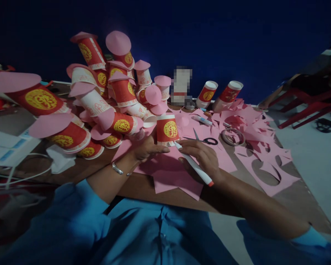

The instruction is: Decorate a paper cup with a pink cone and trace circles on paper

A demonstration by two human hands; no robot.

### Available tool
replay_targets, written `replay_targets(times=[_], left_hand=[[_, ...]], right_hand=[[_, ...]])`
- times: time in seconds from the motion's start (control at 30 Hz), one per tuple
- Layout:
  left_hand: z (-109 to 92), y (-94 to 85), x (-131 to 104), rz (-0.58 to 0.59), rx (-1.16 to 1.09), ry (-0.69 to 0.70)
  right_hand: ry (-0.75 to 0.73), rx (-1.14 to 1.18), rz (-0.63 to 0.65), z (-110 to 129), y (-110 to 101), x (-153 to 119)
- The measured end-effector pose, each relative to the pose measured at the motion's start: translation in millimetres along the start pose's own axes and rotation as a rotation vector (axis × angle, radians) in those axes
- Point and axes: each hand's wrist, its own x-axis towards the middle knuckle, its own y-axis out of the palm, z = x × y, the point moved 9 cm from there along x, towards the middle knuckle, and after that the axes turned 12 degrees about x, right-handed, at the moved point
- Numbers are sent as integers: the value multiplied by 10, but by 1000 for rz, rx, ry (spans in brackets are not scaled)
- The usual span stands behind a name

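Observation:
A red paper cup (167,129) with a yellow round emblem stands upside down, its wide rim downward, over pink paper (171,180). My left hand (150,149) grips the cup at its lower left, thumb along the rim. In my right hand (202,156) is a white marker (195,170) with a red end; its tip touches or nearly touches the cup's lower rim. Scissors (202,140) with black handles lie just behind my right hand. Behind the cup, a glue tube (202,120) rests on the paper.
Many cups with pink cone tops (124,90) crowd the left of the table (138,189). Two cup stacks (208,94) stand at the back. A tape roll (233,136) and pink scraps (273,173) lie right. A white device (9,147) with cables is far left; a person's arm (273,96) shows right.

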Motion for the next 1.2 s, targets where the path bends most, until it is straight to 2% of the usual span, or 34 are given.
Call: replay_targets(times=[0.1, 0.17, 0.3, 0.4, 0.63, 0.9, 1.2], left_hand=[[-37, 23, 8, -6, 47, 19], [-63, 4, 25, -35, 176, 49], [-174, -106, 47, -187, 523, 219], [-231, -157, 26, -281, 647, 328], [-223, -102, -43, -234, 829, 306], [-177, -239, -76, -373, 960, 399], [-232, -161, -91, -387, 1053, 501]], right_hand=[[2, 14, 0, -11, -3, 0], [-8, 15, -1, -2, -9, 9], [-28, -14, -2, 36, 0, 26], [-32, -26, 18, 51, 38, 20], [-41, -13, 30, 62, 61, 8], [-50, -1, 26, 98, 44, 32], [-36, -30, 19, 79, 24, 41]])
